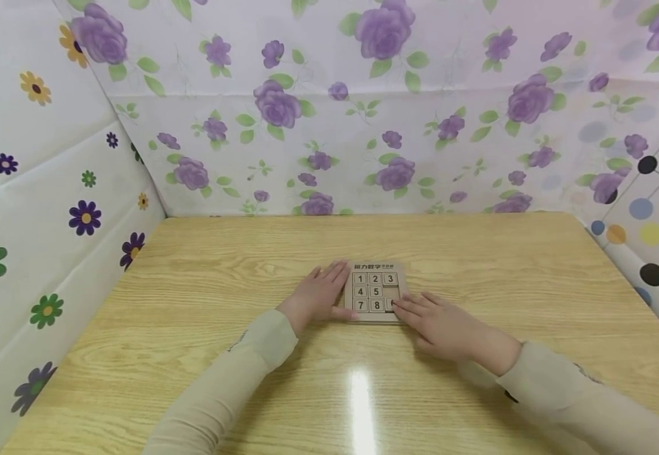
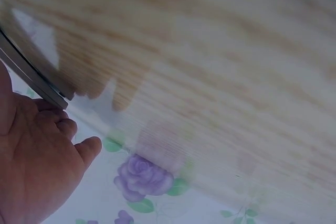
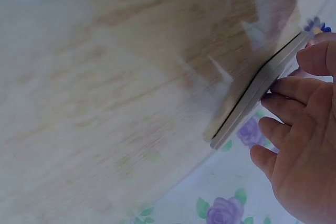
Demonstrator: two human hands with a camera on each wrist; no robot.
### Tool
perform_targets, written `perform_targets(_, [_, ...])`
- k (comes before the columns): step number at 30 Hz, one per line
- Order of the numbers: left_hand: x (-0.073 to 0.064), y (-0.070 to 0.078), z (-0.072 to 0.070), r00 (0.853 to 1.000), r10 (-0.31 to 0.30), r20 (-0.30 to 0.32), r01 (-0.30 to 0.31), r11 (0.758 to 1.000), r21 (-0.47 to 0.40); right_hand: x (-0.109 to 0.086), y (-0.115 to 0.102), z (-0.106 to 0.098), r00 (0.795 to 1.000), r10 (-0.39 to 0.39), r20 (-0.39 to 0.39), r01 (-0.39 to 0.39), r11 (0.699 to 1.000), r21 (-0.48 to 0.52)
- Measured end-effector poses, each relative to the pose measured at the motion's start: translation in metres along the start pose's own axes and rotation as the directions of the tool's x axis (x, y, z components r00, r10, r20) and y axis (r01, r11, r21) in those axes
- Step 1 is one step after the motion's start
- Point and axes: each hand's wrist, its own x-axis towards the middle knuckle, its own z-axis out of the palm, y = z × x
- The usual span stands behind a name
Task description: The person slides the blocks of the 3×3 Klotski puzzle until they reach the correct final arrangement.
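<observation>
A wooden sliding number puzzle lies flat on the table, with tiles 1, 2 and 3 in its top row, 4 and 5 in the middle row, 7 and 8 in the bottom row. A gap shows to the right of the 5. My left hand lies along the puzzle's left edge, fingers straight, thumb by the front left corner. From the right, my right hand reaches with extended fingers, its fingertips on the bottom right tile, whose number they partly cover. Both wrist views show the puzzle's thin edge beside the fingers.
The wood-grain table reflects light near its front. Behind it hangs a purple-flowered cloth. Flower-printed cloth flanks the left side, and a dotted cloth the right.
</observation>
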Motion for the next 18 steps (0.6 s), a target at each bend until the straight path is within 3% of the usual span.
perform_targets(12, [0.002,-0.001,0.001,1.000,0.017,-0.012,-0.018,0.999,-0.040,0.016,0.012,0.001,0.999,0.037,-0.021,-0.038,0.999,-0.014])
perform_targets(18, [0.002,-0.004,0.000,1.000,-0.001,-0.024,-0.001,0.996,-0.093,0.023,0.015,0.003,0.998,0.048,-0.042,-0.047,0.998,0.040])
